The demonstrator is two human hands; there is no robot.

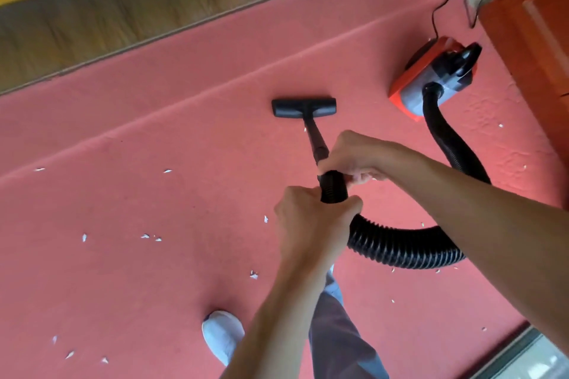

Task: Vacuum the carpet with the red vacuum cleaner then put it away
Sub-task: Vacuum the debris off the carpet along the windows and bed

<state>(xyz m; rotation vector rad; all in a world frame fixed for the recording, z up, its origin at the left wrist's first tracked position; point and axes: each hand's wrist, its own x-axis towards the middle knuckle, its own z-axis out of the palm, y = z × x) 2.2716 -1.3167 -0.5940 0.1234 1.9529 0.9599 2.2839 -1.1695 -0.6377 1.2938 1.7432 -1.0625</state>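
Observation:
The red vacuum cleaner, red and grey with a black handle, sits on the pink carpet at the upper right. Its black ribbed hose loops from the body down and round to my hands. My left hand is shut on the hose end. My right hand grips the black wand just above it. The flat black floor nozzle rests on the carpet ahead of my hands. Several small white paper scraps lie scattered on the carpet.
A bed with a brown side runs along the top left. A wooden cabinet stands at the right, beside the vacuum, with a black power cord running up along it. My foot in a white slipper is at the bottom.

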